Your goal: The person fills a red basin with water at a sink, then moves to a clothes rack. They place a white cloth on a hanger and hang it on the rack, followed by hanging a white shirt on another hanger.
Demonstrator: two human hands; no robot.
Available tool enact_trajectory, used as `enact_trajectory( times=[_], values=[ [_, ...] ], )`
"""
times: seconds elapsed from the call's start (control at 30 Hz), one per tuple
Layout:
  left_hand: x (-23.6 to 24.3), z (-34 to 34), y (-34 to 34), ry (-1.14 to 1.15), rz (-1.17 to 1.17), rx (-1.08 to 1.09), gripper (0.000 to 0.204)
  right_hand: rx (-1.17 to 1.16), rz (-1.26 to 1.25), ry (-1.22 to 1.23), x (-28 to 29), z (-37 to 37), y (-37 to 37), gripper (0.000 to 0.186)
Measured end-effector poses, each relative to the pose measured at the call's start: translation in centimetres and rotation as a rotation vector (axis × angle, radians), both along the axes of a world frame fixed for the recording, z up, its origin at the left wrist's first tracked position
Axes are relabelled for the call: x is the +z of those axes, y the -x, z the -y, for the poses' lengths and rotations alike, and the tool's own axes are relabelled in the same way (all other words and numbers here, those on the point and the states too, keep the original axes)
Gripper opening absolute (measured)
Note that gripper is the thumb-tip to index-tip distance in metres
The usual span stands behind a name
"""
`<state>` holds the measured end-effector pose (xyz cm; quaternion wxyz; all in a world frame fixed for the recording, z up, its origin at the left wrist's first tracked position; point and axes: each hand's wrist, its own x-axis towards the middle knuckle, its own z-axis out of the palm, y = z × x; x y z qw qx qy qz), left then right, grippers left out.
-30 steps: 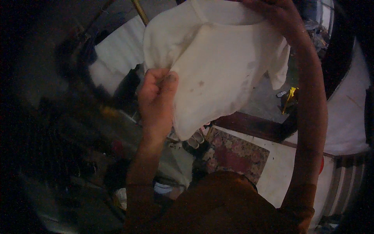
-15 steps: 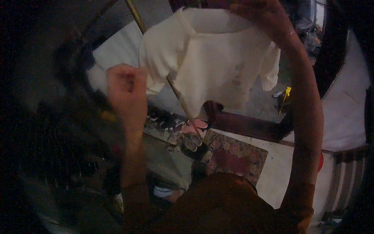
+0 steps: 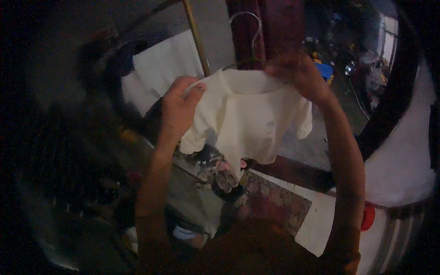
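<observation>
A small cream short-sleeved shirt (image 3: 254,112) hangs in front of me on a hanger, whose curved hook (image 3: 256,23) rises above the neckline. My left hand (image 3: 181,101) pinches the shirt's left shoulder between thumb and fingers. At the right shoulder, near the neckline, my right hand (image 3: 295,75) is closed on the shirt; its fingertips are dark and partly hidden, so whether it also grips the hanger does not show. Faint greyish spots mark the front of the shirt. The lower hem hangs free and uneven.
A metal pole (image 3: 196,39) stands behind the shirt, beside a white cloth (image 3: 167,62). Several shoes (image 3: 226,179) lie below, near a patterned mat (image 3: 275,206). Dark red door frame (image 3: 300,172) crosses the floor. A blue object (image 3: 324,71) is beyond it.
My left hand has moved right and taken hold of the shirt's shoulder. The shirt and my right hand sit lower in view, and the hanger's hook now shows.
</observation>
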<state>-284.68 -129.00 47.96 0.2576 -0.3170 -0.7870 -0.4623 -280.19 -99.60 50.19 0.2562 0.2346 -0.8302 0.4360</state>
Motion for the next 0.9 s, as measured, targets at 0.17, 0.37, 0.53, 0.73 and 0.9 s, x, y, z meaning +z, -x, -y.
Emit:
enact_trajectory(
  times=[0.17, 0.37, 0.53, 0.73, 0.9],
  values=[
    [-1.9, 4.5, 3.0, -0.023, 0.253, -0.091, 0.018, 0.296, 0.355, 0.019, -1.6, 3.7, -1.2, 0.02],
    [-4.1, 8.7, 4.7, -0.088, -0.294, 0.264, 0.022, 0.475, 0.588, 0.357, -4.2, 10.1, 2.2, 0.021],
    [-4.6, 7.3, 0.1, 0.123, 0.172, -0.053, 0.031, 0.45, 0.695, 0.523, -5.0, 15.7, 7.5, 0.02],
    [-5.5, 10.5, 3.0, 0.023, 0.193, -0.004, 0.04, 0.417, 0.569, 0.469, -4.5, 23.6, 12.0, 0.019],
    [-3.6, 13.3, 4.8, 0.146, -0.181, 0.443, 0.024, 0.533, 0.384, 0.53, -2.4, 27.4, 14.2, 0.02]
  ],
)
